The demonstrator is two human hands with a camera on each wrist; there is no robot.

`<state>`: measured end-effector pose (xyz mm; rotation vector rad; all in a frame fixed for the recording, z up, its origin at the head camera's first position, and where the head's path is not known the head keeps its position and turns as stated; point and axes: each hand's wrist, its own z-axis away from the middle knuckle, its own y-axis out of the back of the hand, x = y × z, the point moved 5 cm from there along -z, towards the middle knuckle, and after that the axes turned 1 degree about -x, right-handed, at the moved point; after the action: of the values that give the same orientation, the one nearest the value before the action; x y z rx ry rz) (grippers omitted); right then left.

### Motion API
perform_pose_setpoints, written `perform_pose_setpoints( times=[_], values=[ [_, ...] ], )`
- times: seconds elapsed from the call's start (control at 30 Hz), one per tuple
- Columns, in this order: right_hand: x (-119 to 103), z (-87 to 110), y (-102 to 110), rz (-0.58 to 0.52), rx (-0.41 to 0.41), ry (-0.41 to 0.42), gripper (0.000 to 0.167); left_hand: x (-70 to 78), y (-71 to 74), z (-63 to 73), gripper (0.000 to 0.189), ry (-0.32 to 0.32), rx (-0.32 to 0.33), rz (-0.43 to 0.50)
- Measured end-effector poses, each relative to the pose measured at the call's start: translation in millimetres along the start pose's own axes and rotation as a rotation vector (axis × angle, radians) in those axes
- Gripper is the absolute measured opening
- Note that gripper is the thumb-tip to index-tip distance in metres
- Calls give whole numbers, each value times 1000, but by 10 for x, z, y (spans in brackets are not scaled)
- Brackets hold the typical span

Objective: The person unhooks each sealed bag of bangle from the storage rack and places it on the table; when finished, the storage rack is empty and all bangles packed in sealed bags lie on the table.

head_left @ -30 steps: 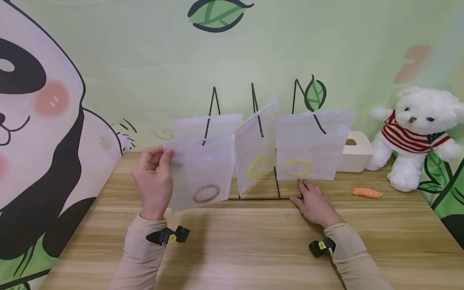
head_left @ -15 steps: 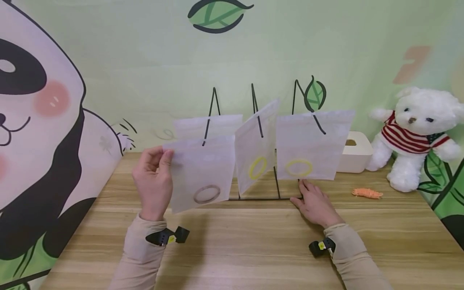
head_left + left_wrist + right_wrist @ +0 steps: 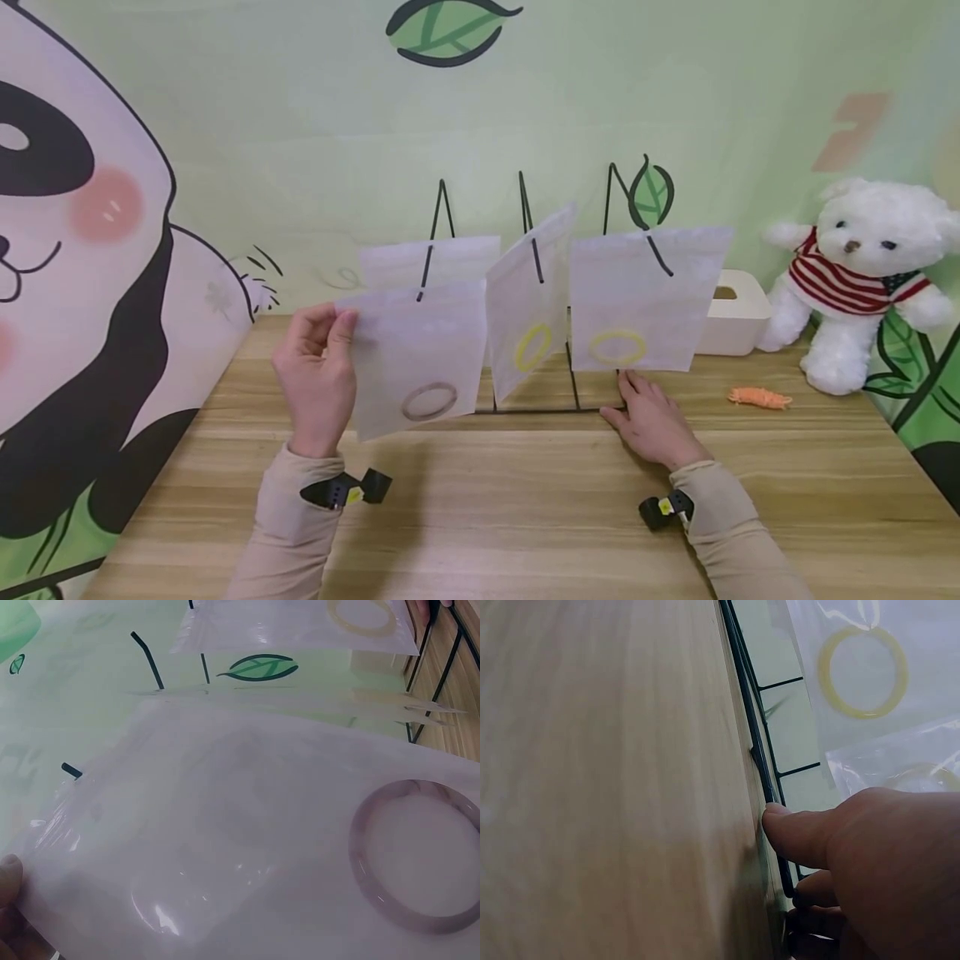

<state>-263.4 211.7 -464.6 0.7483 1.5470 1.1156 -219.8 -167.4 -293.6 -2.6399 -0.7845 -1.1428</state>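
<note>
My left hand [image 3: 318, 379] pinches the upper left corner of a clear plastic bag [image 3: 405, 342] between thumb and fingers. Inside this bag lies a brownish-mauve bangle [image 3: 357, 855]. The bag's top meets the tip of the left hook of a black wire rack [image 3: 536, 411], with another bag [image 3: 390, 262] behind it. Two more bags hang from the other hooks: the middle bag [image 3: 517, 292] is turned sideways, the right bag [image 3: 648, 292] faces forward. Each shows a yellow bangle. My right hand [image 3: 660, 425] grips the rack's front right base corner, thumb on the front wire.
A bundle of orange cord [image 3: 760, 398] lies right of my right hand on the wooden table [image 3: 510, 517]. Behind it stand a white tissue box [image 3: 738, 321] and a white teddy bear [image 3: 840, 333] in a striped shirt. A printed panda backdrop [image 3: 300, 125] rises behind the table.
The bag in my left hand shifts very slightly to the right at its lower end. Both hands otherwise stay where they were.
</note>
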Motion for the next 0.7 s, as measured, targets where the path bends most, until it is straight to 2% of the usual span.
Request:
perform_pose_setpoints(
  times=[0.7],
  values=[
    [3,-1,-1,5,-8,-4,65,54,7,3,16,2,-1,21]
  ],
)
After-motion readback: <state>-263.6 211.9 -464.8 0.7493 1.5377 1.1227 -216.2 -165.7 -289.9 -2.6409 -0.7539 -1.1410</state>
